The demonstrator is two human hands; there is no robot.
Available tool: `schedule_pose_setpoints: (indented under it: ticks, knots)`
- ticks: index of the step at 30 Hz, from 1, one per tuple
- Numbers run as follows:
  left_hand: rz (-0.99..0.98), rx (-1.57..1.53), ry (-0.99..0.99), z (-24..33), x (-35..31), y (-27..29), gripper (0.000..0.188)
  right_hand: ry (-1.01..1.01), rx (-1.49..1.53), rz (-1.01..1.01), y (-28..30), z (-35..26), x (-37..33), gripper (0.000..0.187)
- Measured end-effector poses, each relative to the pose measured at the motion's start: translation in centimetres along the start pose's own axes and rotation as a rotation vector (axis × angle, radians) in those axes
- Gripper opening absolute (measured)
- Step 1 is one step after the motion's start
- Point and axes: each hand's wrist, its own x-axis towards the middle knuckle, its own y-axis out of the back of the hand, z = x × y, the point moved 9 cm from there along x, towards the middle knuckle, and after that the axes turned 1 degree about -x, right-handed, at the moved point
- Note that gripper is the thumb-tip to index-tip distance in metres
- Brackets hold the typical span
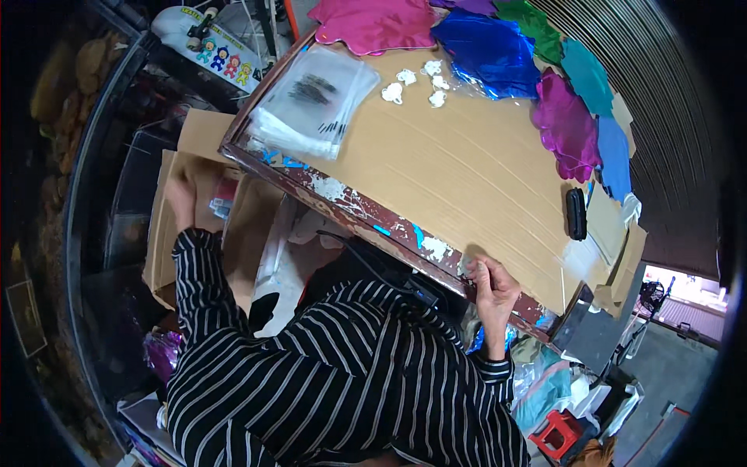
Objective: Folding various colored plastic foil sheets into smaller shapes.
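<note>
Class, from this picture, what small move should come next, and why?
Probably reach the left hand toward the reddish item: that hand is at the open cardboard box where it lies, while the right hand is at the table edge.

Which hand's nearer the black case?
Right. The right hand is at the table edge, left of the black case; the left hand, farther left, is at the cardboard box.

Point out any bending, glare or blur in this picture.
Head view: the ribbed shutter curves toward the dark rim; the blue foil shows bright glare; the left hand looks smeared inside the shaded cardboard box.
</note>
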Motion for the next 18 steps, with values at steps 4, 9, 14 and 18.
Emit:
schedule_pose_setpoints:
  ticks: [4, 9, 14, 18]
  knots:
    - [0.258, -0.579, -0.561, 30.8, 2.3, 19.9, 0.017, 0.049, -0.012, 0.002, 0.5, -0.9, -0.1, 0.018]
    - [0.017, -0.425, -1.068, 53.2, 2.2, 13.4, 0.022, 0.064, -0.044, 0.081, 1.2, -0.6, 0.0, 0.017]
    - [-0.088, -0.013, -1.023, 58.6, 4.8, 5.7, 0.028, 0.098, -0.070, 0.165, 2.0, -1.3, -0.7, 0.017]
    - [-0.130, 0.025, -1.025, 58.0, 6.2, 2.6, 0.031, 0.119, -0.077, 0.157, 1.9, -1.7, -0.5, 0.016]
